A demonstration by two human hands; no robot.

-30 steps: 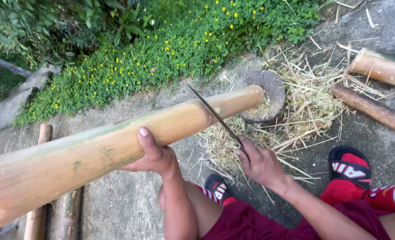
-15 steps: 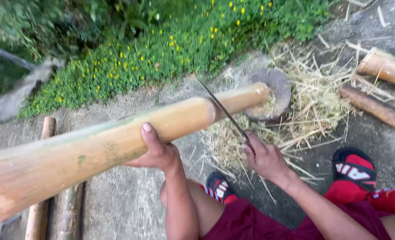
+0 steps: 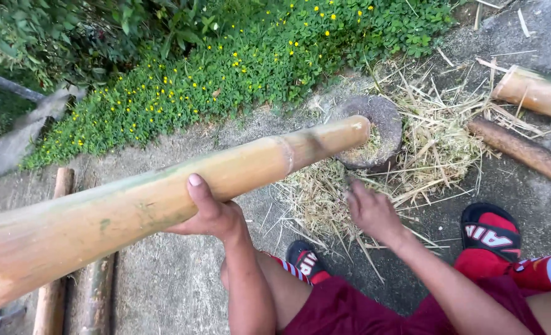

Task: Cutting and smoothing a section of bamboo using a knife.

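Head view, left hand [image 3: 210, 214] grip clamped on bamboo pole [image 3: 164, 198], right hand [image 3: 373, 212] grip unclear, blurred.

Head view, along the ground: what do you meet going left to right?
Thin poles on the ground → left hand under the bamboo pole → right hand → round stone block → red-and-black sandal.

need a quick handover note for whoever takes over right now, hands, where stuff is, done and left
Left hand: cupped under the long bamboo pole, thumb up its side, holding it raised.
Right hand: low over the shavings, blurred; whether it grips a blade cannot be told.
Pole tip sits over the round stone block. More poles lie at right and on the ground at left.
Done: the pale strips piled around the block suggest the pole has been shaved.
Left: cannot tell how much.
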